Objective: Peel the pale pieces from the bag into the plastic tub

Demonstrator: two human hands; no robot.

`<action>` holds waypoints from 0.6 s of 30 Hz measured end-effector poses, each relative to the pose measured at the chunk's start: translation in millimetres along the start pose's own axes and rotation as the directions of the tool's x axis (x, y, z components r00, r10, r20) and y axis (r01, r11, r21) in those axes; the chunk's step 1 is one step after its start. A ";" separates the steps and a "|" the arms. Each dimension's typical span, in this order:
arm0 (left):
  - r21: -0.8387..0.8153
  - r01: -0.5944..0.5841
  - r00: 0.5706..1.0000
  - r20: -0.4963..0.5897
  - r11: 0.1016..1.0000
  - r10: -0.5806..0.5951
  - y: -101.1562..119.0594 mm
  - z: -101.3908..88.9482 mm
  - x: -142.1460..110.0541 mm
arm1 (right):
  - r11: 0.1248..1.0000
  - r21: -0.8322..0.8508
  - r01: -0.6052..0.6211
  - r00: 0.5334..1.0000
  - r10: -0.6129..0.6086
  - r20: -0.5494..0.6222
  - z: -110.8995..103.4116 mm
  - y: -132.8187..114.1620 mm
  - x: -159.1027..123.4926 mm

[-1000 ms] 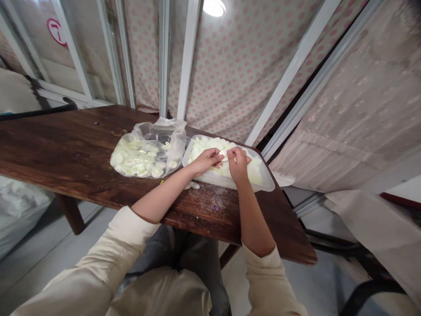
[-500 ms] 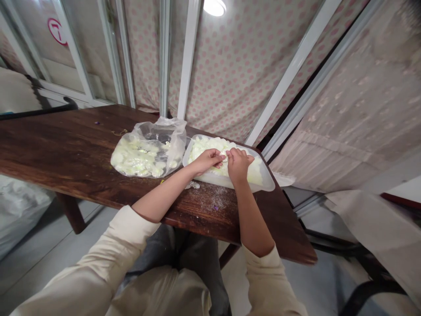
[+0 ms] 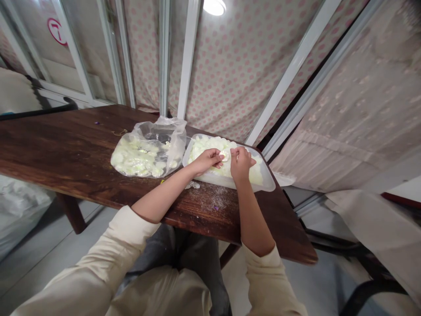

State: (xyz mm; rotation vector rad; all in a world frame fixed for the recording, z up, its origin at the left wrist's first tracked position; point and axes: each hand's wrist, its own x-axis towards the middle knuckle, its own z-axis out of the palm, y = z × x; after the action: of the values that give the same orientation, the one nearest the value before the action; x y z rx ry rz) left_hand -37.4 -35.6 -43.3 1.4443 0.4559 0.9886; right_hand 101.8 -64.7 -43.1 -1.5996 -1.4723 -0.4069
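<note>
Pale chunks (image 3: 210, 147) heaped in a clear plastic tray (image 3: 230, 181), its long side lying along the wooden table's (image 3: 82, 162) edge. Left hand's (image 3: 207, 160) fingers curl right by one small round piece (image 3: 224, 155), can't tell if they're gripping it. Right hand (image 3: 241, 163) is bent over the pile, fingertips hidden behind the knuckles.

A round ceiling light (image 3: 214, 6) glows above walls of pink-dotted fabric (image 3: 230, 74) braced by white metal struts (image 3: 188, 57). A glass window (image 3: 87, 48) with a red round sign (image 3: 57, 31) stands behind the dark wooden table (image 3: 62, 147). A white sack (image 3: 19, 215) sits on the grey floor (image 3: 70, 219).
</note>
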 end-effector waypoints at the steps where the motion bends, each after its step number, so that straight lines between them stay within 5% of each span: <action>1: -0.004 -0.005 1.000 0.007 1.000 0.005 -0.4 -0.3 0.1 | 0.998 0.048 0.044 0.999 -0.045 0.030 -0.9 -1.2 -0.1; 8: -0.009 -0.009 1.000 0.030 1.000 0.010 1.6 0.7 -1.6 | 0.950 0.293 0.110 0.959 -0.179 0.221 -5.8 -4.8 1.1; 18: 0.030 -0.005 1.000 0.023 1.000 0.005 2.2 0.6 -1.2 | 0.994 0.026 0.102 0.991 -0.104 0.089 -0.5 -2.2 0.5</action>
State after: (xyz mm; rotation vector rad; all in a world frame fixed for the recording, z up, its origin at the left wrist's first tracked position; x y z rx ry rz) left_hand -38.2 -37.3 -41.5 1.4825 0.4521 0.9721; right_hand 100.1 -65.0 -41.7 -1.5468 -1.6277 -0.3805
